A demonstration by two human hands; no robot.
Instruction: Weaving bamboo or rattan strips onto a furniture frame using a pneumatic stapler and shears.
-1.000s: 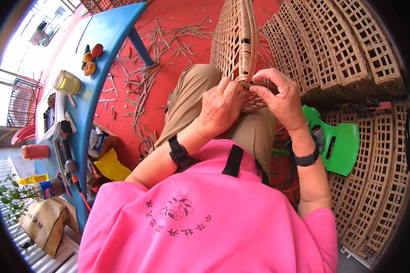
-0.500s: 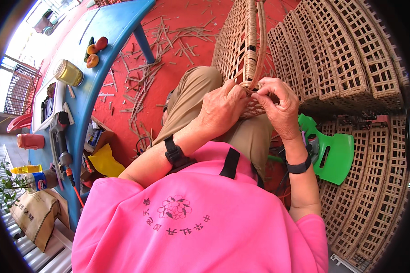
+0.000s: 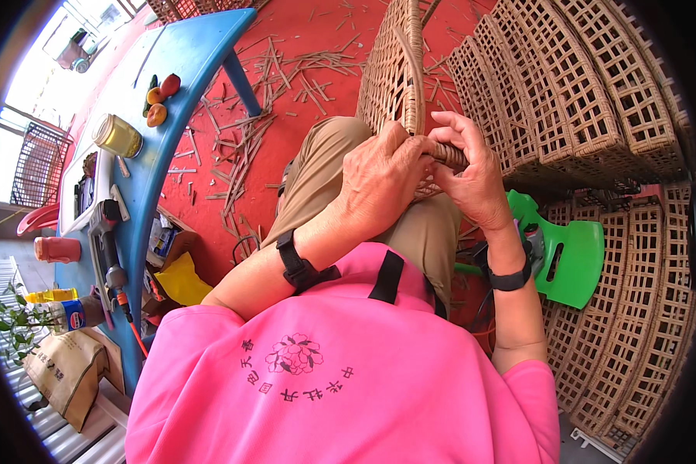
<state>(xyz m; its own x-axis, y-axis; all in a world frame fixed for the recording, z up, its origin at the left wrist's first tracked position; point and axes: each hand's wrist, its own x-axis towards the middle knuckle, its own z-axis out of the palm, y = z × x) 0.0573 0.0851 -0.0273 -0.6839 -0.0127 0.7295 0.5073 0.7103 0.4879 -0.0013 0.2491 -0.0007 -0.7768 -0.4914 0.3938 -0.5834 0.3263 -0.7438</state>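
A tan woven rattan basket (image 3: pixel 390 89) stands on edge, tilted away from me between my knees, its wrapped rim nearest me. My left hand (image 3: pixel 379 182) is closed on the rim, fingertips pressed together at the near corner. Opposite it, my right hand (image 3: pixel 475 178) curves round the same corner, thumb below and fingers above; the index finger is partly raised. A short wrapped stretch of rim shows between its thumb and fingers. A loose flat strip (image 3: pixel 412 66) runs up along the basket's edge. What exactly the fingertips pinch is hidden.
Stacked woven baskets (image 3: pixel 553 85) stand on the right, beside a green plastic chair (image 3: pixel 568 259). A blue table (image 3: pixel 193 46) on the left holds a jar (image 3: pixel 117 135), fruit (image 3: pixel 156 114) and a power tool (image 3: pixel 108 240). Cut strips (image 3: pixel 243 162) litter the red floor.
The basket's rim has turned slightly, and the loose strip now lies closer along the edge. My right hand has opened from a tight pinch to a wider curve round the corner.
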